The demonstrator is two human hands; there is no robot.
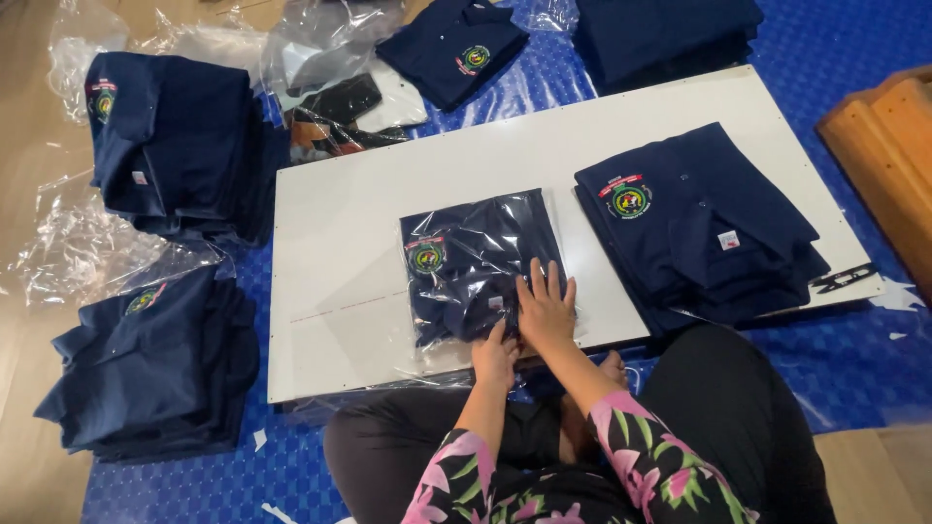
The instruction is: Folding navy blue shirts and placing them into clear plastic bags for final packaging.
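A folded navy polo shirt inside a clear plastic bag (476, 254) lies in the middle of a white board (340, 223). My right hand (546, 309) lies flat on the bag's near right corner, fingers spread. My left hand (496, 355) is at the bag's near edge, at the board's front edge, fingers curled on the plastic. Whether it grips the bag flap is hard to tell. An embroidered round badge shows through the plastic on the shirt's chest.
A stack of folded navy shirts (699, 228) sits on the board's right side, with small black snips (843, 278) beside it. More shirt piles (175, 141) (150, 364) lie at left on a blue mat (854, 359), amid loose clear bags (78, 243). An orange wooden object (888, 146) stands at right.
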